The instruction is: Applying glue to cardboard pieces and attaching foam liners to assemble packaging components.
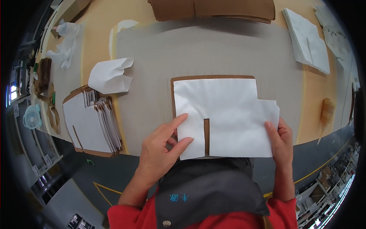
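The surface (152, 49), grey in its middle and tan toward both sides, spreads out beyond the sheet (236, 126), which lies at its near edge over a brown board (213, 77). The board shows along the sheet's far and left edges and through its slot.

Left of the sheet stand a stack (87, 126) of white-faced pieces and a curled paper (108, 76); beyond the sheet is a brown pile (213, 9); far right of it, a white pile (307, 42). Dark floor (328, 150) with yellow lines lies nearer than the sheet, with shelves (322, 183) to its far right and a fan (31, 116) to its far left.

Bare grey runs from the sheet to the brown pile, and a narrower strip to the stack. The left hand (162, 147) is at the sheet's left edge, thumb and forefinger spread wide over it. The right hand (281, 142) pinches the right edge, thumb on top, fingers behind.
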Demonstrator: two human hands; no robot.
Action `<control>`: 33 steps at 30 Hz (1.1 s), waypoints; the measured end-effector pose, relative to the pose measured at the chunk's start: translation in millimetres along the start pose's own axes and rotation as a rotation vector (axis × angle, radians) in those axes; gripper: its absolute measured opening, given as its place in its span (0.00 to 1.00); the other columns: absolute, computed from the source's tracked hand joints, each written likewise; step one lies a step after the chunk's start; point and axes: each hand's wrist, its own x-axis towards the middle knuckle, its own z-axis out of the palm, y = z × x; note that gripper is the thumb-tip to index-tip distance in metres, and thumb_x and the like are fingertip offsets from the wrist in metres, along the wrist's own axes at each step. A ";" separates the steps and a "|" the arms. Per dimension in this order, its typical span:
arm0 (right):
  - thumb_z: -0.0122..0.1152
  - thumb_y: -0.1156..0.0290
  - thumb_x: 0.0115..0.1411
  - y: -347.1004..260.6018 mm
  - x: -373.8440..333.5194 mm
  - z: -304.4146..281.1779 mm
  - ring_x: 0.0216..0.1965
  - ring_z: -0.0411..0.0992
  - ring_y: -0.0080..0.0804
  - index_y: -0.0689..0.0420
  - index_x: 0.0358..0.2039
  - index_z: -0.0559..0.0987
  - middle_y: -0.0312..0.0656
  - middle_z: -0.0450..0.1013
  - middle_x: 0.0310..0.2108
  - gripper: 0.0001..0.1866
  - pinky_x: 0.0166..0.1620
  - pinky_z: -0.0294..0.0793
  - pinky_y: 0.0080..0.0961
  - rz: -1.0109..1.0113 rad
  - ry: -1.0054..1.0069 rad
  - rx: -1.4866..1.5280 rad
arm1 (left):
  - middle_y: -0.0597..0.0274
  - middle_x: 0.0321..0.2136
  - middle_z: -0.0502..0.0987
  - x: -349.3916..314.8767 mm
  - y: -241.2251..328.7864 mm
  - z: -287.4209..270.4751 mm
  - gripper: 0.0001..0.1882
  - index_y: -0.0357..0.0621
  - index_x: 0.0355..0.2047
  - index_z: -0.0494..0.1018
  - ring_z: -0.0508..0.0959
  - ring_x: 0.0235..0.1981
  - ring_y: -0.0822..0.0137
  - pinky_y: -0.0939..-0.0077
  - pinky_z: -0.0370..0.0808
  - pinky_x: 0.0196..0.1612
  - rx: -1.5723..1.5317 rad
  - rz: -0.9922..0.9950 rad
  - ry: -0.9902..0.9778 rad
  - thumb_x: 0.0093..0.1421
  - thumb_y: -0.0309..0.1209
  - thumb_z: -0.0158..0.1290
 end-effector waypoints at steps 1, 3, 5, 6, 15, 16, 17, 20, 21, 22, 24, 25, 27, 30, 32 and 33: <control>0.55 0.69 0.71 -1.1 0.4 0.6 0.38 0.73 0.16 0.67 0.51 0.77 0.36 0.78 0.39 0.15 0.41 0.73 0.16 -0.015 0.003 -0.001 | 0.62 0.30 0.74 -2.1 -1.7 -1.2 0.27 0.47 0.59 0.75 0.74 0.23 0.72 0.77 0.74 0.30 0.001 -0.010 -0.004 0.58 0.29 0.65; 0.55 0.69 0.71 0.2 0.9 0.7 0.38 0.73 0.16 0.67 0.51 0.77 0.36 0.78 0.39 0.15 0.41 0.73 0.16 -0.023 0.005 -0.002 | 0.60 0.31 0.76 -4.2 -4.9 -2.3 0.25 0.45 0.56 0.76 0.77 0.24 0.72 0.78 0.75 0.31 0.001 -0.008 -0.007 0.58 0.28 0.65; 0.56 0.68 0.71 2.9 0.9 -0.7 0.37 0.72 0.15 0.67 0.51 0.77 0.36 0.78 0.39 0.16 0.41 0.73 0.16 -0.030 0.021 -0.018 | 0.60 0.31 0.76 -4.3 -7.2 -0.4 0.22 0.44 0.54 0.76 0.77 0.24 0.72 0.78 0.75 0.31 -0.033 -0.022 -0.004 0.58 0.28 0.65; 0.56 0.68 0.71 3.4 1.2 -0.5 0.37 0.72 0.15 0.67 0.51 0.77 0.36 0.78 0.39 0.16 0.41 0.73 0.16 -0.028 0.020 -0.017 | 0.60 0.31 0.76 -3.5 -8.1 0.9 0.20 0.42 0.51 0.77 0.77 0.24 0.72 0.77 0.76 0.31 -0.067 -0.026 0.003 0.58 0.27 0.65; 0.56 0.68 0.71 6.0 -0.3 2.3 0.37 0.71 0.14 0.67 0.51 0.77 0.35 0.77 0.38 0.16 0.40 0.72 0.15 -0.036 0.030 -0.040 | 0.60 0.29 0.74 -3.5 -14.8 7.5 0.14 0.41 0.44 0.77 0.76 0.23 0.71 0.77 0.75 0.29 -0.017 0.047 0.031 0.58 0.25 0.64; 0.56 0.68 0.71 6.1 -0.4 2.9 0.37 0.71 0.14 0.67 0.51 0.77 0.34 0.77 0.38 0.16 0.40 0.72 0.15 -0.044 0.031 -0.041 | 0.60 0.29 0.74 -3.6 -15.9 8.4 0.14 0.41 0.44 0.77 0.76 0.23 0.71 0.77 0.75 0.29 -0.017 0.045 0.031 0.58 0.25 0.64; 0.56 0.67 0.71 6.2 -0.5 3.7 0.37 0.71 0.14 0.67 0.51 0.77 0.34 0.77 0.38 0.16 0.41 0.71 0.15 -0.051 0.031 -0.042 | 0.60 0.29 0.73 -3.7 -17.2 9.5 0.14 0.41 0.44 0.77 0.75 0.22 0.71 0.77 0.75 0.28 -0.004 0.068 0.048 0.58 0.25 0.64; 0.57 0.68 0.71 8.4 -1.5 5.1 0.37 0.70 0.14 0.67 0.51 0.77 0.34 0.77 0.38 0.16 0.41 0.71 0.15 -0.061 0.054 -0.058 | 0.60 0.28 0.73 -3.0 -14.6 10.3 0.14 0.41 0.43 0.77 0.74 0.22 0.70 0.77 0.74 0.28 0.047 0.105 0.067 0.58 0.26 0.64; 0.57 0.68 0.71 9.1 -1.7 5.7 0.37 0.70 0.14 0.67 0.51 0.77 0.34 0.77 0.38 0.16 0.41 0.71 0.15 -0.062 0.054 -0.058 | 0.60 0.28 0.73 -3.0 -13.4 10.0 0.14 0.41 0.43 0.77 0.74 0.22 0.70 0.77 0.74 0.28 0.085 0.117 0.072 0.58 0.26 0.65; 0.57 0.68 0.70 9.8 -2.1 6.5 0.37 0.70 0.14 0.67 0.50 0.77 0.34 0.77 0.38 0.15 0.41 0.71 0.15 -0.085 0.069 -0.090 | 0.60 0.28 0.73 -3.3 -13.3 9.8 0.14 0.41 0.43 0.77 0.74 0.22 0.70 0.77 0.74 0.28 0.085 0.118 0.073 0.58 0.26 0.65; 0.58 0.69 0.70 9.7 -3.4 6.3 0.37 0.70 0.14 0.67 0.49 0.77 0.34 0.77 0.37 0.14 0.41 0.71 0.15 -0.111 0.084 -0.122 | 0.60 0.29 0.73 -4.5 -13.1 9.0 0.13 0.42 0.43 0.78 0.74 0.22 0.69 0.75 0.74 0.27 0.186 0.142 0.085 0.57 0.27 0.65; 0.58 0.70 0.69 9.4 -4.2 5.2 0.36 0.70 0.13 0.66 0.47 0.77 0.34 0.77 0.37 0.13 0.41 0.71 0.14 -0.135 0.089 -0.194 | 0.60 0.29 0.73 -5.3 -13.4 8.7 0.13 0.42 0.43 0.78 0.74 0.22 0.69 0.75 0.74 0.27 0.186 0.144 0.088 0.57 0.27 0.65; 0.59 0.70 0.69 7.7 -6.5 3.7 0.36 0.70 0.13 0.66 0.45 0.77 0.35 0.77 0.36 0.12 0.40 0.70 0.14 -0.163 0.099 -0.266 | 0.59 0.33 0.74 -6.7 -14.4 8.0 0.13 0.44 0.44 0.78 0.75 0.24 0.66 0.74 0.74 0.28 0.235 0.206 0.109 0.58 0.26 0.64; 0.60 0.71 0.68 4.8 -12.5 1.9 0.35 0.70 0.12 0.65 0.44 0.75 0.35 0.78 0.34 0.10 0.39 0.71 0.14 -0.102 0.128 -0.260 | 0.59 0.36 0.74 -7.9 -11.7 4.8 0.11 0.45 0.45 0.79 0.77 0.30 0.63 0.70 0.74 0.30 0.378 0.285 0.192 0.61 0.25 0.60; 0.60 0.71 0.68 7.1 -15.9 1.8 0.33 0.71 0.13 0.65 0.47 0.74 0.35 0.78 0.32 0.12 0.38 0.71 0.14 -0.124 0.147 -0.161 | 0.58 0.38 0.74 -6.7 -6.6 8.4 0.13 0.45 0.46 0.79 0.77 0.35 0.62 0.69 0.75 0.35 0.335 0.350 0.203 0.61 0.24 0.59; 0.60 0.71 0.68 4.6 -17.2 0.3 0.33 0.71 0.13 0.65 0.47 0.74 0.35 0.78 0.32 0.12 0.38 0.71 0.14 -0.126 0.165 -0.171 | 0.58 0.40 0.74 -5.7 -3.3 12.6 0.14 0.44 0.48 0.79 0.78 0.40 0.60 0.67 0.75 0.39 0.295 0.402 0.228 0.60 0.22 0.58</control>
